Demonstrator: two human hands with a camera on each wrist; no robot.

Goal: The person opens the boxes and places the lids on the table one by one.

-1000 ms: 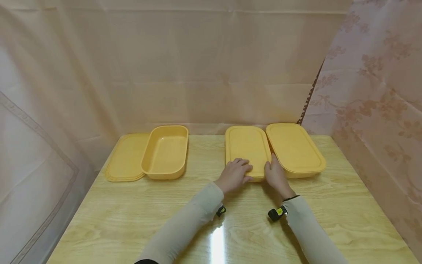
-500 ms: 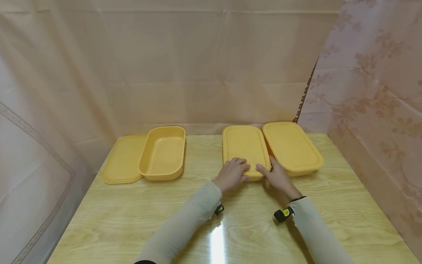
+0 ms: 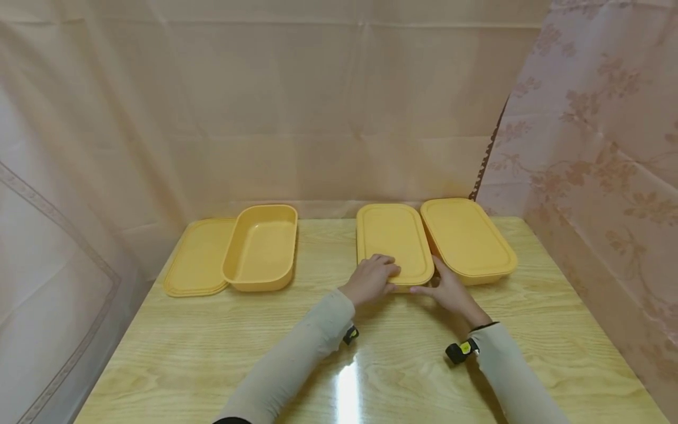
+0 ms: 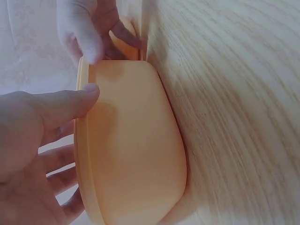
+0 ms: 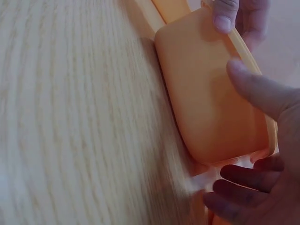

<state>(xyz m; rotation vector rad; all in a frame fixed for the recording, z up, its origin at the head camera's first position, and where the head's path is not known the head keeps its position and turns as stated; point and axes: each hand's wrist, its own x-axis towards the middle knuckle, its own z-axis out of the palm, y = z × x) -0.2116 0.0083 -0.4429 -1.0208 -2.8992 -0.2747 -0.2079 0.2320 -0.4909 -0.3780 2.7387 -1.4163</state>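
Right of the table's middle is a yellow food container [image 3: 394,232] with its lid on. My left hand [image 3: 372,278] holds its near left part, fingers spread over the lid and thumb [image 4: 86,96] at the lid's edge by the near wall. At the near right corner is my right hand [image 3: 450,292]. Its thumb [image 5: 251,86] lies against the near wall just below the rim, and its curled fingers [image 5: 243,187] reach around the right side, into the gap beside a second lidded container [image 3: 468,235].
An uncovered yellow container [image 3: 261,285] stands on the left, overlapping a flat yellow lid [image 3: 197,256] in the head view. All rest on a wood-grain table [image 3: 212,353]. A beige curtain [image 3: 265,106] hangs behind, a floral one [image 3: 609,176] on the right.
My right hand has slid from the container's right side toward its near corner, thumb passing over the lid's corner and down to the near wall. My left hand and the containers have barely moved.
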